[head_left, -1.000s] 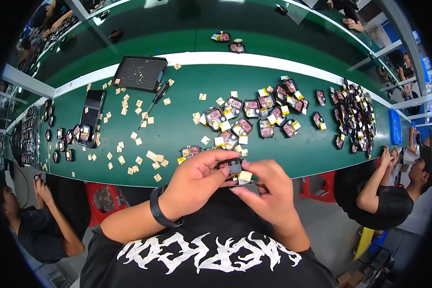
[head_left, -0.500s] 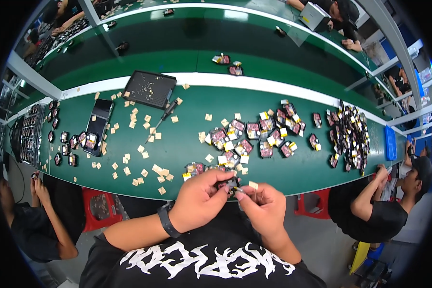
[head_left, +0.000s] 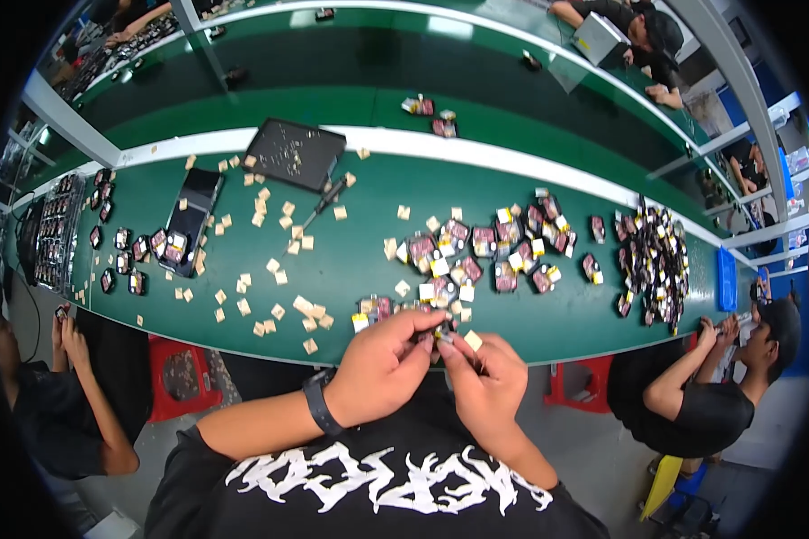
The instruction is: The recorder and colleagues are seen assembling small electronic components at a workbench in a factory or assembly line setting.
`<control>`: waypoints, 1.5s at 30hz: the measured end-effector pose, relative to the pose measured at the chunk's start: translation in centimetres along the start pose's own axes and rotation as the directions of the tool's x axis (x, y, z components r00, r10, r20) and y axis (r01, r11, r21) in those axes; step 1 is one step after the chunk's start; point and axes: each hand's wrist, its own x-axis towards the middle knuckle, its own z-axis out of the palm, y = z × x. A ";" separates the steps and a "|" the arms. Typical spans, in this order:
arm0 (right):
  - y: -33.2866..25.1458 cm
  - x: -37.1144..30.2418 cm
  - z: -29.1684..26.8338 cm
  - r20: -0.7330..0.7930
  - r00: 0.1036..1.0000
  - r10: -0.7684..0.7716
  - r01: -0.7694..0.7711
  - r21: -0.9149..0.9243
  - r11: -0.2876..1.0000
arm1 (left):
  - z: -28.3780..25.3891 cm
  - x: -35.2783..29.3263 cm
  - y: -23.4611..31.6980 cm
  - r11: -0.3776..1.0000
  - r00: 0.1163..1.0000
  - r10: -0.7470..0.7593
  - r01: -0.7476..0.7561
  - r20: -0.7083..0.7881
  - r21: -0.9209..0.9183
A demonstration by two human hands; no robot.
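Observation:
My left hand [head_left: 382,364], a dark band on its wrist, is closed around a small black device [head_left: 436,334] just above the table's near edge. The fingers cover most of the device. Thumb and forefinger of my right hand [head_left: 490,379] are pinched together against its right side. A small cream square [head_left: 473,340], like a paper tab, sticks up at the right hand's fingers. Just beyond my hands lies a loose cluster of similar black devices [head_left: 484,241] with reddish faces and white and yellow tabs.
Cream squares [head_left: 306,306] are scattered over the green table [head_left: 351,216]. A screwdriver [head_left: 328,199], a black tray [head_left: 295,154] and a phone [head_left: 194,220] lie to the left. Rightward are a dense device pile [head_left: 658,260] and a blue bin [head_left: 726,278]. People sit on both sides.
My hands have drawn closer together, and the right fingertips now press nearer the device. The whole view has shifted slightly. The scattered things on the table lie as before.

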 end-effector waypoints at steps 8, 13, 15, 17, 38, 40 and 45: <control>-0.7 -0.2 0.5 -0.008 1.000 -0.024 0.024 0.005 1.000 | -0.4 -0.5 0.3 0.998 0.999 0.036 -0.037 0.020 0.055; -0.3 -0.1 0.2 0.181 0.926 0.332 -0.373 0.291 0.881 | -0.9 -0.8 1.0 0.987 0.999 -0.016 0.010 0.039 0.160; -0.2 0.0 0.1 0.175 0.943 0.284 -0.318 0.220 0.922 | -1.1 -0.8 0.9 0.979 0.999 -0.039 0.031 0.036 0.201; 0.0 0.1 0.2 0.174 0.957 0.233 -0.259 0.146 0.955 | -1.2 -0.9 0.2 0.997 0.999 -0.026 0.024 0.028 0.075; -2.3 3.8 3.8 0.547 0.792 0.271 -0.514 0.359 0.779 | -7.7 -4.3 1.0 0.997 0.984 0.041 -0.029 -0.173 0.069; -2.9 5.8 3.8 0.478 0.842 0.250 -0.418 0.284 0.863 | -9.8 -5.2 1.9 0.980 0.944 0.063 0.003 -0.323 0.199; -2.3 14.6 5.0 0.241 0.968 -0.076 0.148 -0.296 0.943 | -15.4 -6.6 4.3 0.807 0.811 0.373 -0.043 -0.452 0.589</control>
